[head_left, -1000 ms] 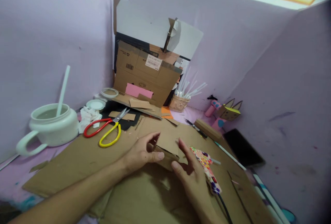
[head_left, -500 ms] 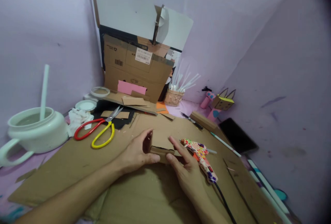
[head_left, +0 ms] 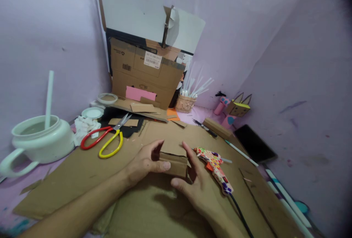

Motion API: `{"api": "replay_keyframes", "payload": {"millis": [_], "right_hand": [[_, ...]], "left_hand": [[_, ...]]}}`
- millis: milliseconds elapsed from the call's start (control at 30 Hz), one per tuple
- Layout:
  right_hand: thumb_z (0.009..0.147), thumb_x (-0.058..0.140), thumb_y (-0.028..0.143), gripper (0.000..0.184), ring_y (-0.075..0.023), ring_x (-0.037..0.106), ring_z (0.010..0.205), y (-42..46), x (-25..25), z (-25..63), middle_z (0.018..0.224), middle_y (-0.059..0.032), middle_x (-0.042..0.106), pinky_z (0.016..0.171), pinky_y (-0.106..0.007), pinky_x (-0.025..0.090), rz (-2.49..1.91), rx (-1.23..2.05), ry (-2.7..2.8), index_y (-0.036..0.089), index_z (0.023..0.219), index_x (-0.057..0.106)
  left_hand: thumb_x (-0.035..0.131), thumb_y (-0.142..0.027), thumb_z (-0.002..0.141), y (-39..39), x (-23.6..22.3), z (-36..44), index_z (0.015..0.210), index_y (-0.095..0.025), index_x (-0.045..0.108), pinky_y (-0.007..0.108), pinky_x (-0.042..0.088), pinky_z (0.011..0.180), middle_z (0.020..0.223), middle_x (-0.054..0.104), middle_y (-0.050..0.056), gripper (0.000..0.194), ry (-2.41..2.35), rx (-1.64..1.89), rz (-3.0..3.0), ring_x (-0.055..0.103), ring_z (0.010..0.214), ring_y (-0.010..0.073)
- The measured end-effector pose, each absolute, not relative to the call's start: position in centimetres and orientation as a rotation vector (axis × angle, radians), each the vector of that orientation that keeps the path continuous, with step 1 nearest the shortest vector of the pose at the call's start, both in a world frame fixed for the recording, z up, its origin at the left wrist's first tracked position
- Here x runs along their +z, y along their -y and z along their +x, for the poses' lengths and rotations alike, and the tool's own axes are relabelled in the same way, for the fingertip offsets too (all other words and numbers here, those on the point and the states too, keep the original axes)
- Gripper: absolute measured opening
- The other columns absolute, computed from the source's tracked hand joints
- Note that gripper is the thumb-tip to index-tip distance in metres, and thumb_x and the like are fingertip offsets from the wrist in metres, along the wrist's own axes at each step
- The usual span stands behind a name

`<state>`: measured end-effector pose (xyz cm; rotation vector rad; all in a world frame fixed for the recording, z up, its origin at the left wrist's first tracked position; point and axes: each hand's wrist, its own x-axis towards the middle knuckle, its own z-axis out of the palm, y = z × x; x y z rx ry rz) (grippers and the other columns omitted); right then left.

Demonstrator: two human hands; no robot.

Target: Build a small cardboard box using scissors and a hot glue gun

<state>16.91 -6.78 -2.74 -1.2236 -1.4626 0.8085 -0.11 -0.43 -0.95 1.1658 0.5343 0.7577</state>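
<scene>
Lower centre: left hand (head_left: 145, 164) closed on small cardboard box (head_left: 175, 166), thumb pressed across front. Right hand (head_left: 197, 181) held half-open at box's right side, thumb spread; contact unclear. Box plain brown, rough-edged, creased. Scissors (head_left: 111, 134) laid farther, left of centre.

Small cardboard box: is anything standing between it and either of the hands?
Nothing visible. The left hand has its thumb on the front of the small cardboard box; the right hand is spread at its right end. The glue gun lies beyond the right fingers.
</scene>
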Motion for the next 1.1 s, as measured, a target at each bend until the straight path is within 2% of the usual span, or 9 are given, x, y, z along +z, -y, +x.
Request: {"api": "replay_keyframes", "payload": {"millis": [167, 333, 500, 567, 700, 800, 867, 933, 1100], "right_hand": [[0.06, 0.078, 0.041, 0.074, -0.0322, 0.037, 0.13, 6.8, -2.8, 16.9, 0.141, -0.0119, 0.038, 0.104, -0.047, 0.032, -1.212, 0.718, 1.542, 0.025, 0.123, 0.043], [0.064, 0.074, 0.034, 0.063, -0.0302, 0.044, 0.123, 7.0, -2.2, 16.9, 0.132, -0.0099, 0.045, 0.102, -0.044, 0.035, -1.237, 0.691, 1.575, 0.025, 0.118, 0.044], [0.066, 0.072, 0.028, 0.054, -0.0285, 0.042, 0.124, 6.9, -1.9, 17.0, 0.129, -0.0082, 0.048, 0.102, -0.041, 0.035, -1.294, 0.599, 1.593, 0.025, 0.114, 0.049], [0.065, 0.072, 0.029, 0.055, -0.0289, 0.043, 0.123, 6.8, -2.0, 17.0, 0.129, -0.0082, 0.049, 0.102, -0.042, 0.035, -1.306, 0.574, 1.584, 0.024, 0.115, 0.049], [0.064, 0.07, 0.033, 0.058, -0.0296, 0.051, 0.114, 6.6, -2.1, 17.2, 0.125, -0.009, 0.052, 0.096, -0.041, 0.041, -1.345, 0.687, 1.47, 0.024, 0.117, 0.047], [0.064, 0.069, 0.036, 0.059, -0.0286, 0.057, 0.104, 6.6, -2.1, 17.3, 0.117, -0.0092, 0.056, 0.089, -0.04, 0.045, -1.345, 0.754, 1.402, 0.023, 0.117, 0.047], [0.064, 0.069, 0.037, 0.057, -0.0278, 0.058, 0.101, 6.5, -2.1, 17.3, 0.115, -0.0085, 0.057, 0.089, -0.04, 0.046, -1.34, 0.735, 1.402, 0.023, 0.115, 0.049], [0.064, 0.07, 0.036, 0.055, -0.0273, 0.057, 0.104, 6.5, -2.1, 17.3, 0.115, -0.0075, 0.058, 0.092, -0.04, 0.044, -1.33, 0.686, 1.428, 0.023, 0.114, 0.051], [0.064, 0.072, 0.032, 0.056, -0.0286, 0.05, 0.116, 6.4, -2.0, 17.5, 0.125, -0.0076, 0.053, 0.099, -0.042, 0.038, -1.318, 0.617, 1.504, 0.025, 0.117, 0.054]], "left_hand": [[0.073, -0.028, 0.064, 0.4, -0.8, -0.2, 0.127, -0.014, 0.047, 0.042, 0.041, 0.095, 0.121, 0.059, 0.012, 0.07, -0.443, 0.619, 1.174, 0.055, 0.111, 0.0303], [0.072, -0.031, 0.067, 0.3, -0.7, -0.3, 0.131, -0.015, 0.043, 0.041, 0.039, 0.097, 0.123, 0.058, 0.012, 0.071, -0.395, 0.562, 1.226, 0.054, 0.113, 0.0295], [0.077, -0.044, 0.058, 0.0, -1.8, -0.5, 0.14, -0.013, 0.025, 0.043, 0.037, 0.098, 0.142, 0.036, 0.019, 0.103, -0.591, 0.6, 1.337, 0.04, 0.125, 0.0335], [0.076, -0.048, 0.056, -0.3, -1.6, -1.0, 0.141, -0.012, 0.023, 0.04, 0.039, 0.096, 0.145, 0.03, 0.02, 0.107, -0.677, 0.609, 1.429, 0.036, 0.127, 0.0329], [0.063, -0.051, 0.069, -1.3, 0.8, -3.2, 0.137, -0.018, 0.034, 0.034, 0.045, 0.089, 0.139, 0.041, 0.014, 0.081, -0.863, 0.655, 1.751, 0.045, 0.119, 0.0277], [0.05, -0.05, 0.076, -2.7, 2.2, -5.9, 0.13, -0.017, 0.043, 0.038, 0.044, 0.09, 0.129, 0.051, 0.013, 0.064, -1.408, 0.639, 2.106, 0.05, 0.113, 0.0296], [0.048, -0.04, 0.077, -3.6, 2.1, -7.6, 0.127, -0.011, 0.047, 0.043, 0.042, 0.087, 0.122, 0.053, 0.018, 0.057, -1.788, 0.346, 2.345, 0.052, 0.108, 0.0357], [0.041, -0.028, 0.077, -4.5, 1.4, -8.9, 0.116, -0.006, 0.055, 0.046, 0.044, 0.077, 0.104, 0.059, 0.023, 0.046, -1.953, 0.088, 2.38, 0.057, 0.096, 0.0388], [0.044, -0.022, 0.069, -5.8, -0.3, -9.9, 0.119, -0.01, 0.053, 0.039, 0.045, 0.073, 0.096, 0.063, 0.019, 0.052, -1.905, -0.006, 2.377, 0.062, 0.088, 0.035]]}}
